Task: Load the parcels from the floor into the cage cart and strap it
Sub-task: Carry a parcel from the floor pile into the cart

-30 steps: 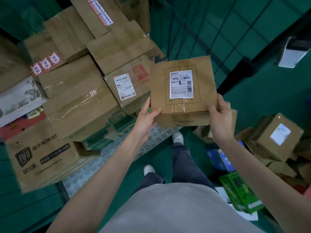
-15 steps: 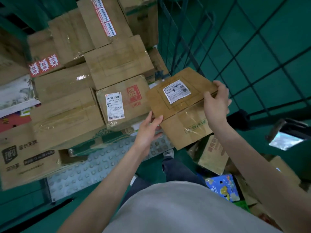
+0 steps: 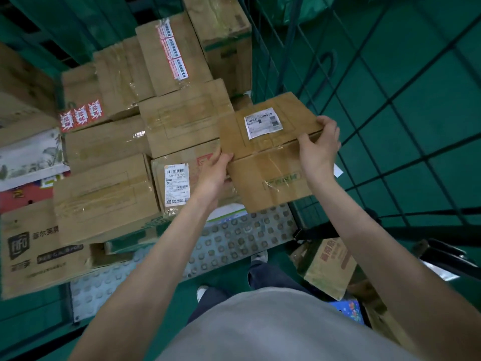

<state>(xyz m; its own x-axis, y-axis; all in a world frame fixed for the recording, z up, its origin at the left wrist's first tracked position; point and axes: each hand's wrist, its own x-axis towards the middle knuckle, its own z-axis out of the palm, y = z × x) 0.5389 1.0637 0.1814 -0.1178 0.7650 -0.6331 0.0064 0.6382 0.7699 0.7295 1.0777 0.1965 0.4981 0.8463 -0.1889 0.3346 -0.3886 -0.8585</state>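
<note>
My left hand (image 3: 214, 169) and right hand (image 3: 318, 149) grip the labelled cardboard parcel (image 3: 263, 162) between them, beside the stacked boxes (image 3: 145, 142) inside the green cage cart (image 3: 369, 121).

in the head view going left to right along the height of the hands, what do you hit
white leaf-print box → plain taped box → box with the white label → left hand → held parcel → right hand → green cage wall
</note>
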